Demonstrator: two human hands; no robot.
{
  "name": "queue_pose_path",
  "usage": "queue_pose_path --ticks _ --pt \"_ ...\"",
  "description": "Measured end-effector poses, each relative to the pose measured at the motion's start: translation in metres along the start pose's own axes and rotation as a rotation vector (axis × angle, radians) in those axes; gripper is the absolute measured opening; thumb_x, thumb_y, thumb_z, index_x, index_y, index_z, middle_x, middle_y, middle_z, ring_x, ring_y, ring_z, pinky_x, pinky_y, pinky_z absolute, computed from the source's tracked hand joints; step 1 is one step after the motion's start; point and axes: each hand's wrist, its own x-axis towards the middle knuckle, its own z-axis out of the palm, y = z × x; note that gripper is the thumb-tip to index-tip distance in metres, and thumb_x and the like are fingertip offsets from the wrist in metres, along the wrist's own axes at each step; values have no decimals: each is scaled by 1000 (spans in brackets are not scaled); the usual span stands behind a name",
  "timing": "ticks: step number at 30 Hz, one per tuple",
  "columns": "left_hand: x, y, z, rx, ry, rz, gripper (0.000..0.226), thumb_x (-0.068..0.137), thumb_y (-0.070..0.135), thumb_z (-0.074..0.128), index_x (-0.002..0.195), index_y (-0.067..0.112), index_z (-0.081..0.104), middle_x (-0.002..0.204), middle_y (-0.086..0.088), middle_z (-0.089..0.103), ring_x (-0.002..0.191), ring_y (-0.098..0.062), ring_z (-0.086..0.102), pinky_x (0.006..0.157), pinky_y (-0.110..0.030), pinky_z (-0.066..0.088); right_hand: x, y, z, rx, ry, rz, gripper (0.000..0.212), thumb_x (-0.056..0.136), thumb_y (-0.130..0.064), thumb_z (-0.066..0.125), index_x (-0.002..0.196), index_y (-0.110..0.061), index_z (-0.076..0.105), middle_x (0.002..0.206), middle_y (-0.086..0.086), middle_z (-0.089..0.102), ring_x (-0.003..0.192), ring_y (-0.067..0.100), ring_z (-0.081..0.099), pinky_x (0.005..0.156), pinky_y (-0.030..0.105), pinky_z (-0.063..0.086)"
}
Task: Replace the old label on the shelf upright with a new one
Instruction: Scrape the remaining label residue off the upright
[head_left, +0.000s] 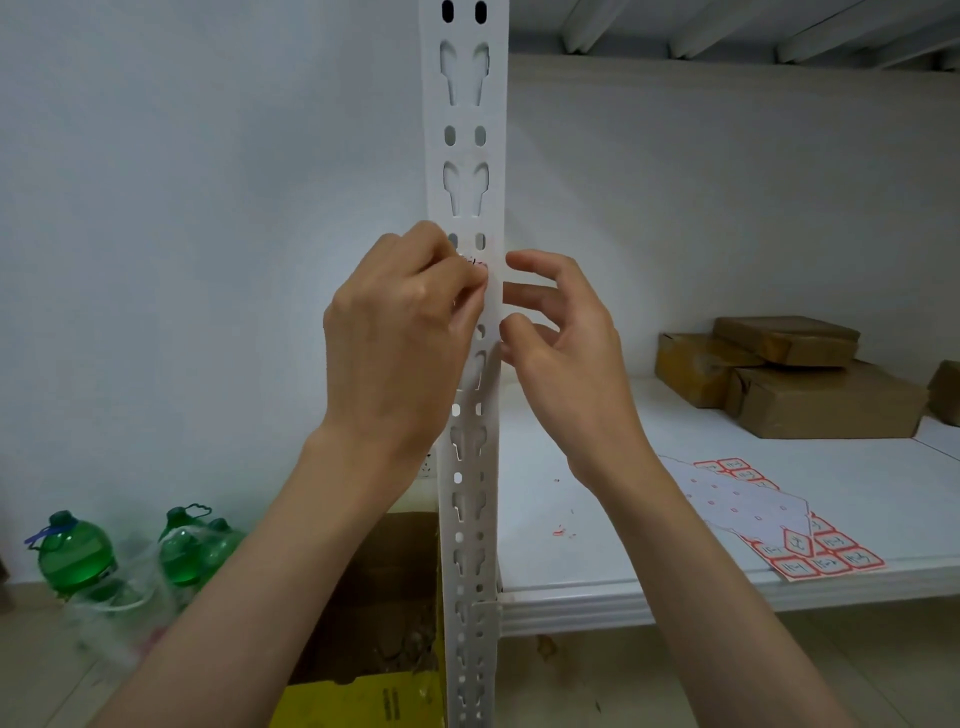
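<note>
A white slotted shelf upright (466, 156) runs down the middle of the head view. A small red-edged label (474, 261) sits on its front at hand height, mostly hidden by fingers. My left hand (400, 332) lies over the upright with its fingertips pinching at the label. My right hand (561, 338) is just right of the upright, fingers loosely curled, thumb and fingertips touching the upright's right edge and holding nothing. A sheet of red-bordered labels (774, 525), partly peeled, lies on the white shelf board (597, 519) at the right.
Brown wrapped parcels (789, 374) are stacked at the back right of the shelf. Green plastic bottles (78, 551) stand on the floor at the left. A brown and yellow carton (374, 613) sits on the floor behind the upright's foot. Small red scraps (560, 531) lie on the shelf board.
</note>
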Motion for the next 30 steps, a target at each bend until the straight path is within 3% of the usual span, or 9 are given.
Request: queue_pose_path --ticks 8,14,20,27,30 --pt "17 2 -7 91 -130 82 16 93 11 71 80 1 72 79 -10 65 67 -28 59 52 -44 54 -2 -2 0 -4 -7 10 40 97 -7 56 131 -29 54 105 -24 60 88 -13 63 68 8 53" --pt "25 4 -7 134 -178 124 11 81 -2 77 73 2 70 71 -11 62 54 -28 55 48 -36 50 -4 -4 2 -14 5 13 39 98 -7 56 130 -29 53 103 -26 57 84 -22 59 65 5 50" --pt "31 6 -8 215 -176 152 16 72 0 80 69 5 64 67 -9 60 51 -20 34 50 -26 29 -4 -4 3 -27 20 3 40 97 -7 57 130 -28 54 106 -24 58 85 -22 59 65 7 51" --pt "30 0 -6 189 -203 189 15 74 2 76 76 5 61 72 -9 59 51 -26 48 48 -27 29 -6 -5 2 -28 18 16 40 96 -8 56 130 -29 54 114 -15 62 91 -13 63 69 9 53" --pt "29 -7 -6 126 -229 206 9 82 5 69 83 4 60 79 -11 59 56 -29 53 46 -32 36 -6 -5 1 -22 13 26 40 96 -8 56 129 -30 54 115 -14 63 92 -5 66 70 11 54"
